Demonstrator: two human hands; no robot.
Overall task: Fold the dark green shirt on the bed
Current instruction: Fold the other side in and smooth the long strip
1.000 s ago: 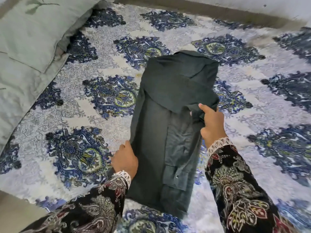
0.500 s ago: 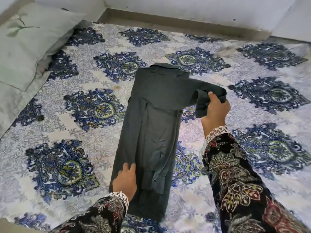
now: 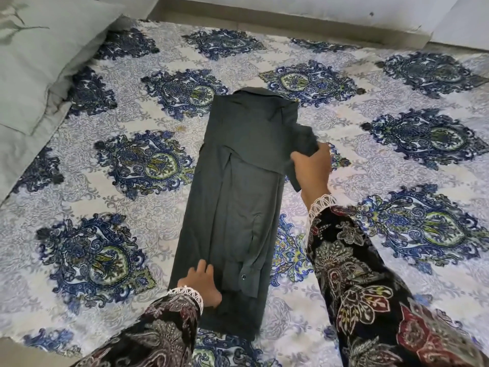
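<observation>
The dark green shirt (image 3: pixel 238 197) lies as a long narrow strip down the middle of the bed, collar end away from me. One sleeve with a buttoned cuff lies along its near part. My left hand (image 3: pixel 201 284) presses flat on the shirt's near left corner, fingers spread. My right hand (image 3: pixel 312 168) grips the bunched other sleeve at the shirt's upper right edge, holding it just off the side of the body.
The bed sheet (image 3: pixel 119 221) is white-grey with large blue medallions. A pale green pillow (image 3: pixel 39 64) lies at the upper left. A wall and floor strip (image 3: pixel 291 25) run along the bed's far edge.
My right hand has drawn the sleeve back in toward the shirt's right edge after pulling it out to the side. My left hand has moved onto the shirt's near left corner.
</observation>
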